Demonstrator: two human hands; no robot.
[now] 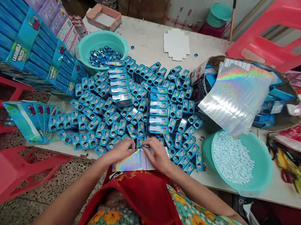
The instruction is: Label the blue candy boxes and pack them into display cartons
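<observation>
Pale table (148, 33), at whose near edge a shiny sheet (130, 162) is pinched along its far border by the left hand (122, 150) and the right hand (158, 155); presumably light, flexible, slick and easily creased, it is best taken by its margins.

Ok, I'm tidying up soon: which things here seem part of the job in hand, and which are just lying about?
Likely the job:
- silvery sheet at left hand and right hand
- small blue boxes
- loose silvery sheets

Apparently lying about:
- white card
- pink tray
- red stools
</observation>
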